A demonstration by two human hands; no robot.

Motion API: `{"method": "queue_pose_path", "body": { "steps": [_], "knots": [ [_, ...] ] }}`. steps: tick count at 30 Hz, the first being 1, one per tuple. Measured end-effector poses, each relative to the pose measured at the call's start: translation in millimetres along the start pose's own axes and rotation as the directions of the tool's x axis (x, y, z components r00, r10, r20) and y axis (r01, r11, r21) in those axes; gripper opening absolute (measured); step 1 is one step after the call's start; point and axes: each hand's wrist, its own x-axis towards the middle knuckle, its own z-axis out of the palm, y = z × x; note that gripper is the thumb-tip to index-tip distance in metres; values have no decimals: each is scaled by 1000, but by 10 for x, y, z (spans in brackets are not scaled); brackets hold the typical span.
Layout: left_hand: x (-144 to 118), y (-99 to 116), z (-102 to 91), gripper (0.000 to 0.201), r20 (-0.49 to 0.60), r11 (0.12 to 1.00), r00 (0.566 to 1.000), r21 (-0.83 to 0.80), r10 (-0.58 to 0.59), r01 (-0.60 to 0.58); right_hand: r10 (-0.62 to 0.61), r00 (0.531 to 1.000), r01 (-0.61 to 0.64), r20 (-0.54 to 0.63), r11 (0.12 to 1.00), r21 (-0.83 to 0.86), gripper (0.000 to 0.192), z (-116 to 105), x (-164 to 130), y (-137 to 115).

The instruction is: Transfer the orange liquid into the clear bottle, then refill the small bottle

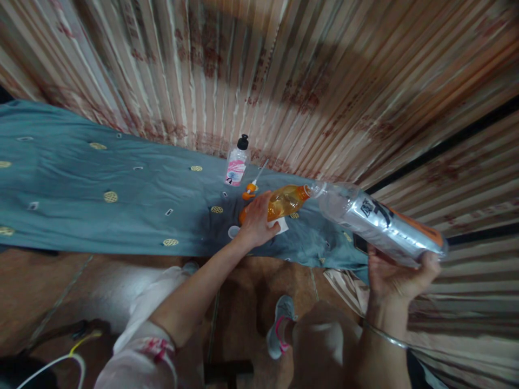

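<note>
My left hand (257, 221) grips a small orange bottle (284, 202) half full of amber liquid, tilted on the blue cloth (121, 200). My right hand (399, 273) holds a large clear plastic bottle (377, 221) by its base, lying nearly level, its mouth pressed against the small bottle's neck. An orange spray nozzle with a white tube (251, 188) lies just behind the small bottle. A small white cap (233, 232) rests on the cloth beside my left wrist.
A white bottle with a pink label and black cap (237, 162) stands at the back against the striped curtain (284, 81). My knees and a grey shoe (279, 324) are over the brown floor below. A white cable (60, 362) lies at lower left.
</note>
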Motion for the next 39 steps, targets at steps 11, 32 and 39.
{"method": "queue_pose_path", "body": {
  "steps": [11, 32, 39],
  "knots": [
    [-6, 4, -4, 80, 0, 1000, 1000, -6, 12, -12, 14, 1000, -13, -19, 999, 34, 54, 41, -18, -15],
    [-8, 5, 5, 80, -12, 1000, 1000, -3, 15, -15, 15, 1000, -15, 19, 1000, 16, 49, -9, 4, -4],
    [-5, -15, 8, 80, 3, 1000, 1000, -16, 21, -21, 2, 1000, -2, 27, 1000, -30, 51, -3, -3, -9]
  ]
}}
